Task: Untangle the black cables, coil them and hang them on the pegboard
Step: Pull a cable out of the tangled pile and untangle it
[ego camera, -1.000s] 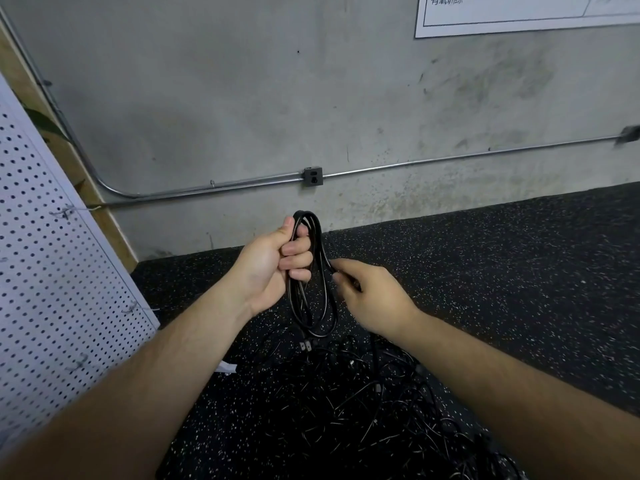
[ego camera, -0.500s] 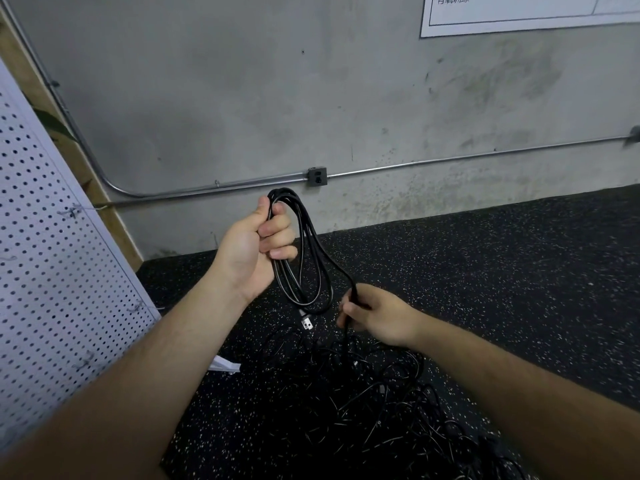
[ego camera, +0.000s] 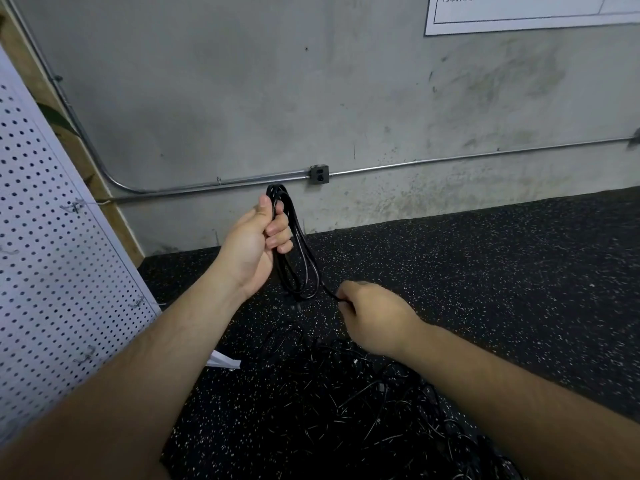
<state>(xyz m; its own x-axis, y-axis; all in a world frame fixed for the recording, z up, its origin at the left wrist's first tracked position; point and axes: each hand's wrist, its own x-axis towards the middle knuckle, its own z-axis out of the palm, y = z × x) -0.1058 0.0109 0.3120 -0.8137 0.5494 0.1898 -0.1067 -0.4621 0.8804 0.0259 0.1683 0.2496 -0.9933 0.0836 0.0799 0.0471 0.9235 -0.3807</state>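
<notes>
While the left hand (ego camera: 256,247) grips one coil of black cable (ego camera: 298,268) held upright, the right hand (ego camera: 374,320) pinches the loose strand (ego camera: 327,289) running down from it.
Coiling is mid-way, I judge; next, another loop must be drawn up to the left hand without snagging. Counted: two hands, one coil, one tangled heap (ego camera: 346,393) on the floor (ego camera: 485,271), strands uncountable; one pegboard (ego camera: 52,254) at left.

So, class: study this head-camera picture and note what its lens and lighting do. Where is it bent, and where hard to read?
Head view: the wide lens appears to slant the wall conduit and the pegboard; the light is dim and even, with no hard shadows; the tangled cables nearly vanish against the black speckled floor.
</notes>
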